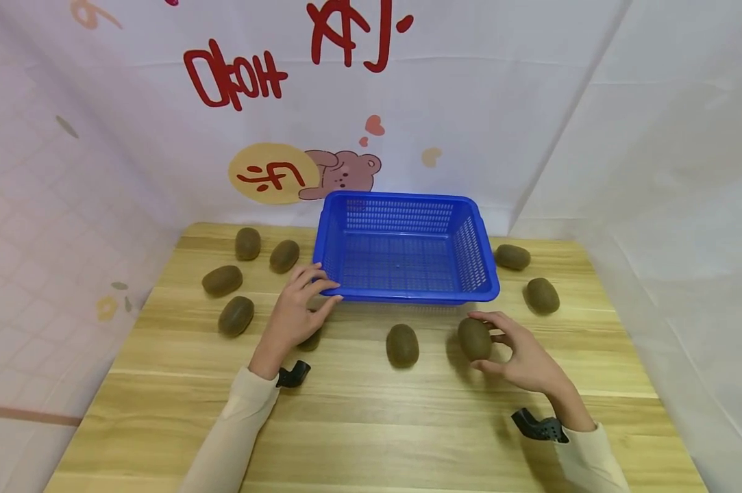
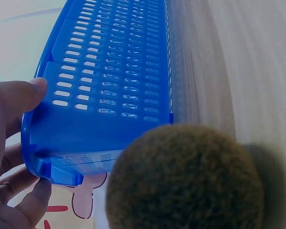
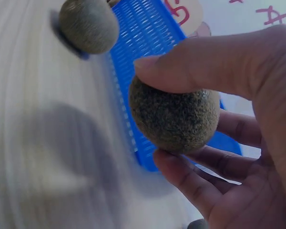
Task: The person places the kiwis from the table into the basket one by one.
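A blue plastic basket point(image 1: 401, 296) with slotted walls stands at the back middle of the wooden table, its inside bare. My left hand point(image 1: 294, 308) grips its front left corner; in the left wrist view the thumb point(image 2: 31, 93) lies on the front rim, with fingers round the corner. Below that hand a kiwi point(image 1: 311, 340) is partly hidden; it looms large in the left wrist view. My right hand point(image 1: 521, 352) holds another kiwi point(image 3: 174, 117) between thumb and fingers, in front of the basket's right corner. A kiwi point(image 1: 402, 346) lies between the hands.
Several kiwis point(image 1: 236, 316) lie left of the basket. To its right are two more, one near the back point(image 1: 513, 257) and one closer point(image 1: 542, 296). A white printed cloth point(image 1: 457, 103) hangs behind the table point(image 1: 371, 438), with white sheets at both sides.
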